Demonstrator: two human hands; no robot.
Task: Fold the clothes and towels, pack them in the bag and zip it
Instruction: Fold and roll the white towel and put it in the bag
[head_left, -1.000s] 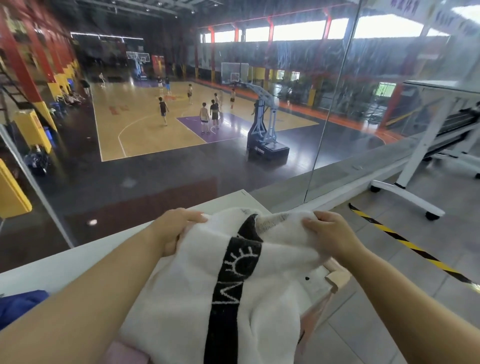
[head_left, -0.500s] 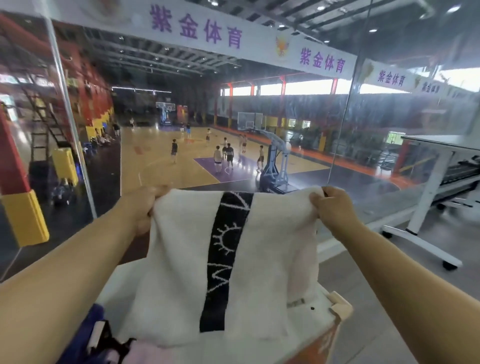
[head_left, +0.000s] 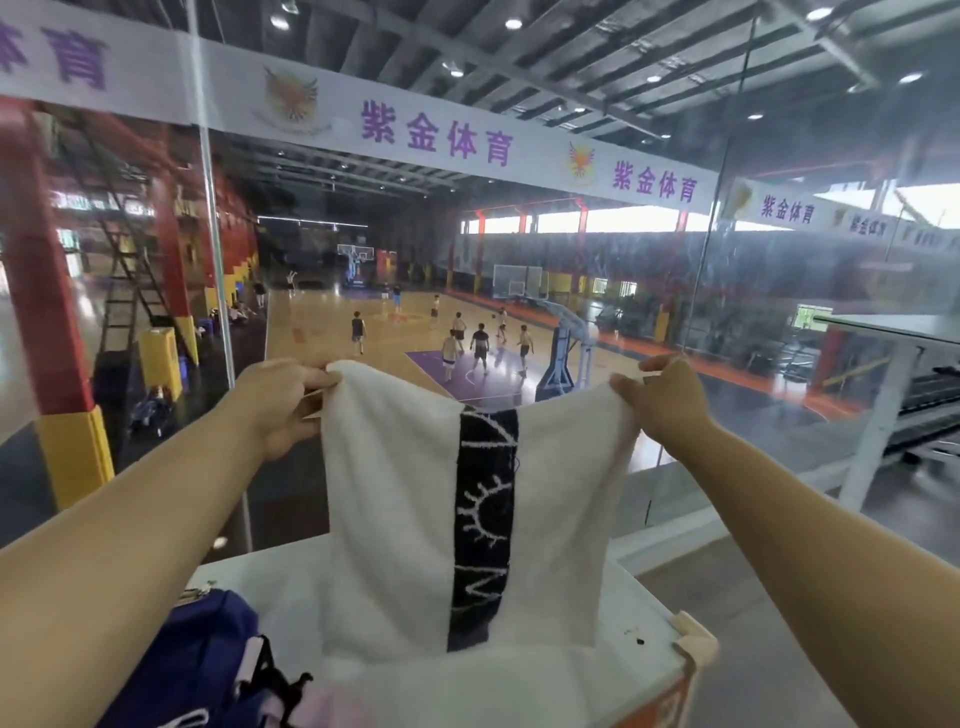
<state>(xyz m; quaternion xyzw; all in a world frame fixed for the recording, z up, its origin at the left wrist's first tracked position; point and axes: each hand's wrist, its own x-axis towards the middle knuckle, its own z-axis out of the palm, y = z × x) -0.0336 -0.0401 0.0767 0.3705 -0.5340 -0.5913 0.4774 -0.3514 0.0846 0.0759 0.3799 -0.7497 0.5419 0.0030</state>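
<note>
One glass wall (head_left: 779, 441) ahead, basketball court beyond. White worktop (head_left: 641, 613) below. White towel (head_left: 395, 493) with black lettered stripe held up, spread wide, lower end bunched on worktop. Blue bag (head_left: 208, 649) at worktop's left. Left hand (head_left: 280, 400): fingers pinching towel's top left corner. Right hand (head_left: 667, 402): fingers pinching top right corner.

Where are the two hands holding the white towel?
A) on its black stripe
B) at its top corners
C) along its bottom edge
B: the left hand and the right hand each pinch a top corner, and the towel hangs between them.
</note>
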